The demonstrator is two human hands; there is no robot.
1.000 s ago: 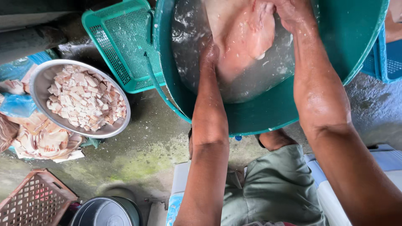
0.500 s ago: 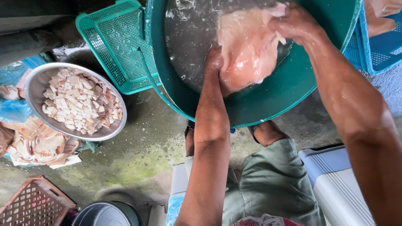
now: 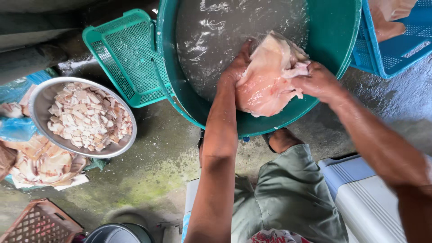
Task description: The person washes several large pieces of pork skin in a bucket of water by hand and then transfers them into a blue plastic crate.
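Note:
A large pale pink slab of raw meat (image 3: 265,76) hangs over the near side of a big green tub (image 3: 330,72) filled with cloudy water. My left hand (image 3: 236,67) grips the slab's left edge. On the slab's right edge, my right hand (image 3: 317,81) holds it too. The meat is lifted above the water, partly over the tub's rim.
A green plastic basket (image 3: 128,56) leans beside the tub on the left. A metal bowl (image 3: 42,96) of pale cut pieces sits on wet concrete. A blue crate (image 3: 396,49) with more meat stands at the right. Brown crate (image 3: 38,222) and a white-blue box (image 3: 369,193) lie near.
Both hands have raised the meat out of the water and drawn it toward the tub's near rim. The view has shifted right.

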